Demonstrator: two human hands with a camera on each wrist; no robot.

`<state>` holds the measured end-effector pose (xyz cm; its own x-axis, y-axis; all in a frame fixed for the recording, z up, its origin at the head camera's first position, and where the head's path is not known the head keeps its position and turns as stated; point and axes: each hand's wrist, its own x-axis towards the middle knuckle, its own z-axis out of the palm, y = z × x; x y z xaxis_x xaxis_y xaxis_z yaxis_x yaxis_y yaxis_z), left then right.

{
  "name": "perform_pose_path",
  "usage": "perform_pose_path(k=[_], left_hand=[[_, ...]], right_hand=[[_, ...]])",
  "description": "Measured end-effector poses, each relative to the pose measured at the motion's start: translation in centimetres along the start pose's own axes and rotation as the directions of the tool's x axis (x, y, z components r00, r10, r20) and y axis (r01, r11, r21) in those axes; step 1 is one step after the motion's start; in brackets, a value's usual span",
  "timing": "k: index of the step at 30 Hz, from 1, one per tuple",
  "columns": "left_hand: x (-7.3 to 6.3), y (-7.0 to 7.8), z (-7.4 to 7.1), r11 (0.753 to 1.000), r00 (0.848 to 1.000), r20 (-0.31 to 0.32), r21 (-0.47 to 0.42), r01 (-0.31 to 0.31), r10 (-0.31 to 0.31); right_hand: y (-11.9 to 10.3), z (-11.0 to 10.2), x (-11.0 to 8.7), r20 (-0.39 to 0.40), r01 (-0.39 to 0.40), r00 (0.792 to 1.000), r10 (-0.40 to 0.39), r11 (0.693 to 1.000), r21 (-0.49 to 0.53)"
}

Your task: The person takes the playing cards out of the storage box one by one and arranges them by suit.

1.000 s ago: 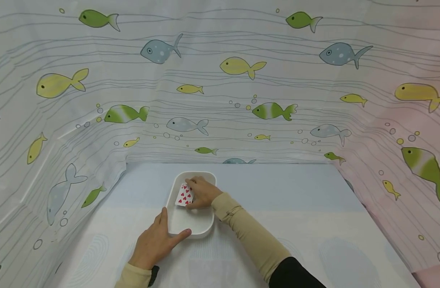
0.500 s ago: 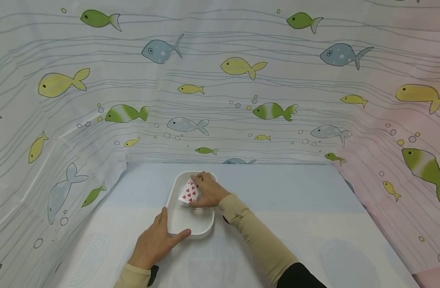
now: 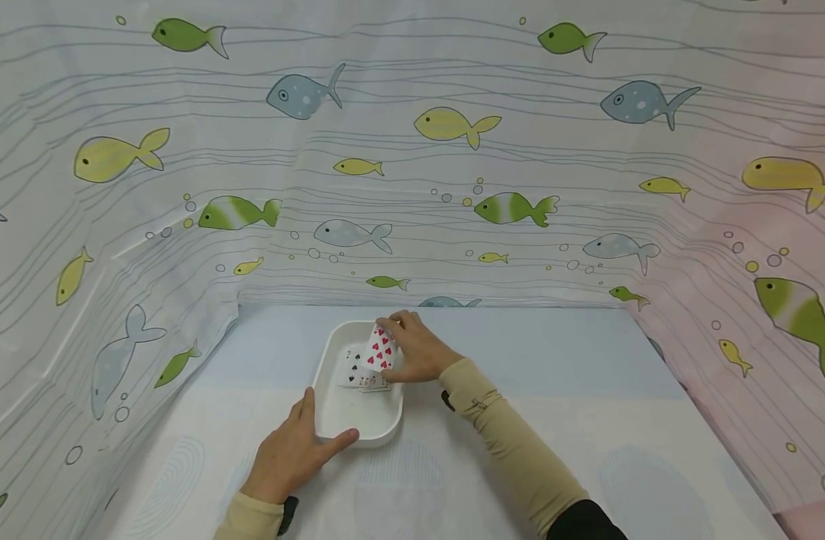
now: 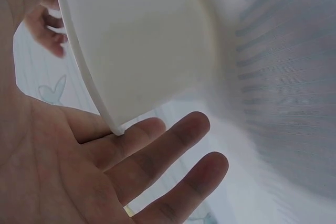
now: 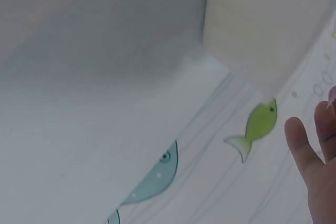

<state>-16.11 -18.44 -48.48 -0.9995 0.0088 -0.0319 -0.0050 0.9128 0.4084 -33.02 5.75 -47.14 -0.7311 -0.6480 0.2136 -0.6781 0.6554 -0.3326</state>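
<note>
My right hand (image 3: 422,349) pinches a playing card (image 3: 380,349) with red hearts, thumb at its lower edge and fingers at its upper edge. The card is tilted at the right rim of a white tray (image 3: 348,420) with rounded corners. Beneath it, on the tray's floor, lie several spread cards (image 3: 354,369), the top one with black spades. My left hand (image 3: 291,454) rests against the tray's near left corner, thumb along the front rim and fingers along the left side. In the left wrist view its fingers (image 4: 152,163) are extended beside the tray wall (image 4: 136,35).
The tray stands on a pale blue and white patterned tabletop (image 3: 554,420). A fish-print sheet (image 3: 399,187) hangs behind the table and along both sides.
My right hand has moved right and slightly away with the hearts card, lifting it off the other cards, which now show in the tray. The left hand and tray have stayed put.
</note>
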Motion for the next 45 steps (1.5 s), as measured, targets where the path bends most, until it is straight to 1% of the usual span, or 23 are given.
perform_pose_path(k=[5,7,12,19,23,27,30,34,37,41,45], left_hand=[[0.0,0.1,-0.1,1.000,1.000,-0.001,-0.001,0.002,-0.002],[0.0,0.0,-0.2,1.000,1.000,-0.001,-0.007,0.002,-0.002],[-0.2,-0.1,-0.3,1.000,1.000,0.002,-0.020,-0.001,0.001],[-0.3,0.0,-0.3,1.000,1.000,0.007,-0.028,-0.002,0.002],[-0.2,-0.1,-0.4,1.000,1.000,0.000,-0.024,-0.008,0.008],[-0.3,-0.1,-0.4,1.000,1.000,-0.002,-0.027,-0.003,0.003],[-0.4,-0.2,-0.3,0.999,1.000,0.003,-0.033,0.003,-0.003],[-0.5,-0.2,-0.2,0.999,1.000,-0.002,-0.032,-0.001,0.001],[-0.4,-0.2,-0.2,0.999,1.000,-0.004,-0.032,-0.006,0.005],[-0.3,-0.1,-0.2,1.000,1.000,0.002,-0.031,-0.007,0.007],[-0.3,0.0,-0.2,0.999,1.000,0.006,-0.034,-0.004,0.005]], right_hand=[[1.2,-1.6,-1.2,-0.020,0.010,1.000,-0.010,1.000,-0.025],[1.6,-2.0,-1.7,-0.015,0.010,1.000,-0.011,0.999,-0.040],[2.4,-2.4,-3.1,0.016,0.001,1.000,0.000,0.999,-0.055],[3.4,-2.8,-4.9,0.026,0.011,1.000,-0.009,0.998,-0.068],[4.1,-2.7,-6.0,0.058,0.005,0.998,-0.001,0.997,-0.075],[5.0,-2.2,-6.9,0.118,-0.013,0.993,0.023,0.996,-0.083],[5.7,-1.7,-7.4,0.167,-0.003,0.986,0.019,0.995,-0.099],[6.2,-1.0,-7.8,0.221,0.014,0.975,0.006,0.996,-0.088],[6.2,-0.7,-7.9,0.245,0.010,0.970,0.006,0.998,-0.064],[6.1,-0.4,-8.0,0.256,0.022,0.967,-0.007,0.998,-0.056],[6.1,0.0,-8.0,0.276,0.027,0.961,-0.007,0.997,-0.068]])
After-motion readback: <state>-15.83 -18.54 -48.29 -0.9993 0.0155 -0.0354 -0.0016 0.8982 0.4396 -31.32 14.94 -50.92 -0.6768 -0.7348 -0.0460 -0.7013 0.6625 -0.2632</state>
